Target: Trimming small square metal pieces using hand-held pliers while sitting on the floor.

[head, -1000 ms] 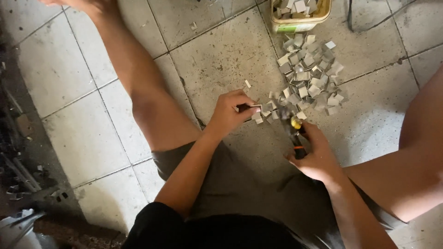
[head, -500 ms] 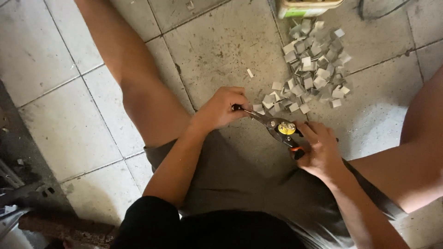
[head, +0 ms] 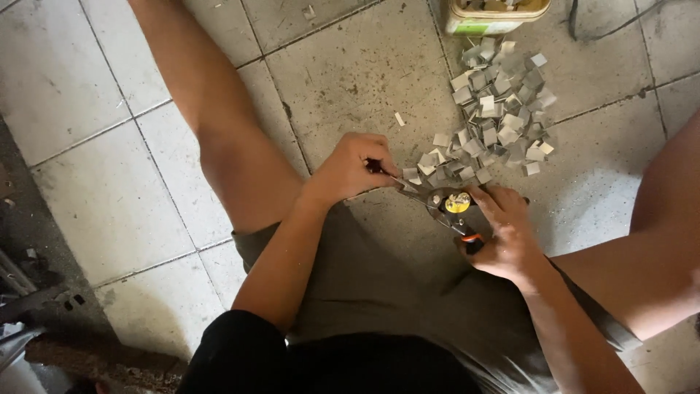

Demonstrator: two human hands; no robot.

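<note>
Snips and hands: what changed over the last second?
The left hand left the edge of the pile and drew back toward the body, now pinching something small at the tip of the snips. The right hand kept its grip on the handles and swung the blades out to the left. The pile and the tub lie as before.

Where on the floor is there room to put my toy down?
Bare tiles lie left of the person's left leg, and between that leg and the pile of small metal squares. It is crowded around the pile, the container above it and the snips.
</note>
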